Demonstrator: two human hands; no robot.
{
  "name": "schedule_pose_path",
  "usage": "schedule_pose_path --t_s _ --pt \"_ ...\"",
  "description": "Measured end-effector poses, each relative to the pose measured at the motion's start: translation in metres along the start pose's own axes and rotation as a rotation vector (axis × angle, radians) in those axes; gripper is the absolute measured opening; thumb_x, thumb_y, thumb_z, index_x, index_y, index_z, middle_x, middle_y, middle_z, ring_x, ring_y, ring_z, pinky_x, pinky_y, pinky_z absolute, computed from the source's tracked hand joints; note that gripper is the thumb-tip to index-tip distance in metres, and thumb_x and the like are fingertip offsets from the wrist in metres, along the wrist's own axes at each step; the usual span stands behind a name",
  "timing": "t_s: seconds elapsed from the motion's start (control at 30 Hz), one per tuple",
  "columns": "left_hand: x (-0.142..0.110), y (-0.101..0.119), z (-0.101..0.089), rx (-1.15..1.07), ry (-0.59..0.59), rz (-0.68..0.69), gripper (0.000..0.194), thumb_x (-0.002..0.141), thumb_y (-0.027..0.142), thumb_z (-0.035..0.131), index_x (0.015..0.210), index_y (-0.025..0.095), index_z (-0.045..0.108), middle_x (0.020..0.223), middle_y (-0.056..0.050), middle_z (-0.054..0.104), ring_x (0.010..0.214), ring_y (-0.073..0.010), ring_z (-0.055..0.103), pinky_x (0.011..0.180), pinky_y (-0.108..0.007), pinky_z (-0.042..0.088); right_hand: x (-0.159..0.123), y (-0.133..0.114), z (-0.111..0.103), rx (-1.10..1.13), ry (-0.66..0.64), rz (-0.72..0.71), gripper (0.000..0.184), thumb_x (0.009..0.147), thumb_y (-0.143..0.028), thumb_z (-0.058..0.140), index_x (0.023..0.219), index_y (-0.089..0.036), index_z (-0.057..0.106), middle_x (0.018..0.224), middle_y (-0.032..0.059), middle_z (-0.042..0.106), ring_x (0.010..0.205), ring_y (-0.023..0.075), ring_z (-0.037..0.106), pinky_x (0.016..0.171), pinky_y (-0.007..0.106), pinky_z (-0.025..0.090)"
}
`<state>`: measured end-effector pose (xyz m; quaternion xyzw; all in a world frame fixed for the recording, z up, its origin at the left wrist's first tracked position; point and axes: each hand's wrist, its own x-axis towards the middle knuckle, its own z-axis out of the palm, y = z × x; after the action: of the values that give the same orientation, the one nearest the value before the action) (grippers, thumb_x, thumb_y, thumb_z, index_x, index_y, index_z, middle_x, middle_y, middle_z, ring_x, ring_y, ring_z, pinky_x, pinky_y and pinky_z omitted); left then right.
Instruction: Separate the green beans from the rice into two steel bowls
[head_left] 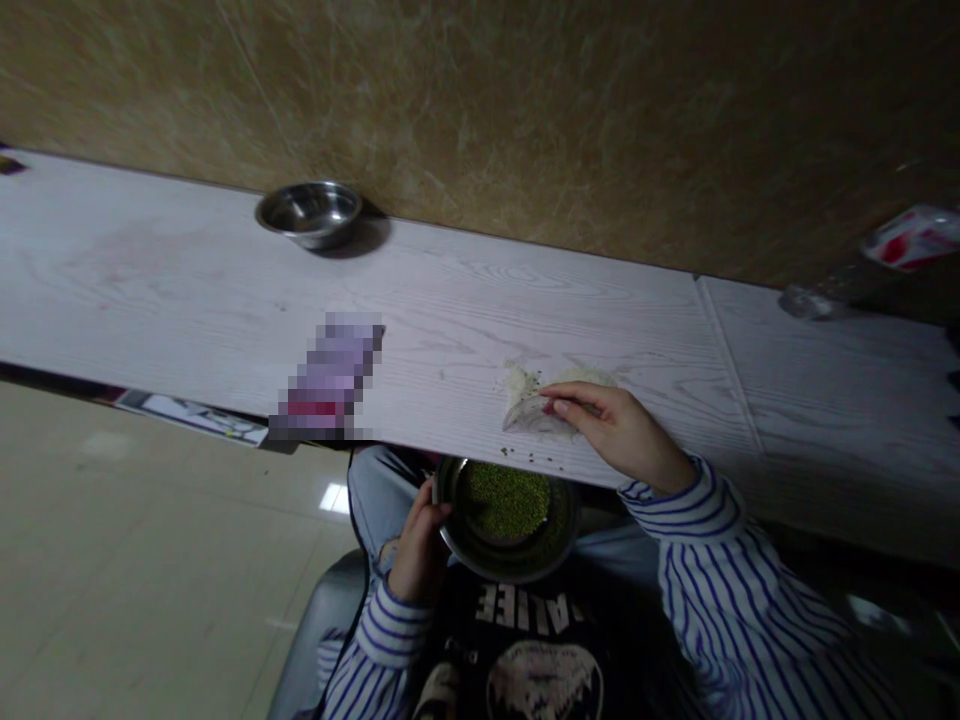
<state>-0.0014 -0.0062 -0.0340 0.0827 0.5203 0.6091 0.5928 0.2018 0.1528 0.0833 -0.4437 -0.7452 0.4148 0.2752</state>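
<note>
Below the table edge, on my lap, a metal bowl holds many small green beans, which look like mung beans. My left hand grips its left rim, thumb over the edge. Over the table, my right hand has its thumb and fingertips pinched together; anything between them is too small to make out. Under those fingers lies a clear, crumpled-looking plastic piece. White grains with a few green beans among them sit beside it, partly hidden by the hand. Several loose beans dot the table's near edge.
An upright metal bowl stands by the wall on the pale wooden table. A pixelated purple phone-like object lies at the near edge. On the right, a clear bottle with a red label is by the wall.
</note>
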Motion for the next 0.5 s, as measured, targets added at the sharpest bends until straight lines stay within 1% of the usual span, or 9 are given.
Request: schedule_pose_path --t_s 0.1,0.2,0.3,0.37,0.5 --pt "0.0 0.001 0.001 -0.01 0.017 -0.025 0.045 0.064 0.033 0.072 0.108 0.023 0.076 0.109 -0.006 0.077 0.11 -0.0314 0.067 0.092 -0.041 0.054 -0.004 0.006 -0.006 0.027 0.034 0.024 0.025 0.093 -0.023 0.061 0.109 -0.019 0.08 0.099 0.008 0.083 0.091 0.0222 0.079 0.085 0.039 0.065" --pt "-0.001 0.003 0.002 -0.018 0.021 -0.048 0.045 0.062 0.034 0.075 0.105 0.022 0.076 0.102 -0.006 0.076 0.1 -0.0291 0.068 0.083 -0.038 0.055 -0.007 0.009 -0.013 0.006 0.078 0.022 0.024 0.093 -0.025 0.062 0.109 -0.019 0.08 0.097 0.0086 0.083 0.092 0.0236 0.079 0.088 0.042 0.064" --pt "-0.001 0.003 0.002 -0.006 0.009 -0.041 0.044 0.063 0.035 0.074 0.105 0.022 0.076 0.096 -0.005 0.075 0.094 -0.0274 0.068 0.077 -0.036 0.054 -0.008 0.008 -0.015 -0.001 0.104 0.022 0.024 0.093 -0.026 0.063 0.109 -0.02 0.08 0.1 0.0085 0.083 0.093 0.0235 0.079 0.092 0.043 0.063" --pt "-0.001 0.001 0.001 0.001 0.004 -0.033 0.046 0.064 0.034 0.073 0.108 0.023 0.075 0.099 -0.005 0.075 0.097 -0.0284 0.068 0.08 -0.037 0.055 -0.007 0.006 -0.012 0.004 0.105 0.027 0.024 0.093 -0.024 0.063 0.109 -0.019 0.08 0.101 0.0086 0.083 0.094 0.0231 0.079 0.091 0.042 0.064" --pt "0.0 -0.003 -0.003 -0.014 -0.003 -0.023 0.049 0.068 0.034 0.071 0.116 0.024 0.075 0.11 -0.005 0.076 0.109 -0.0314 0.067 0.091 -0.041 0.053 -0.003 0.002 -0.005 -0.008 0.089 0.023 0.025 0.093 -0.02 0.061 0.109 -0.019 0.08 0.102 0.0086 0.083 0.094 0.0227 0.079 0.089 0.04 0.064"
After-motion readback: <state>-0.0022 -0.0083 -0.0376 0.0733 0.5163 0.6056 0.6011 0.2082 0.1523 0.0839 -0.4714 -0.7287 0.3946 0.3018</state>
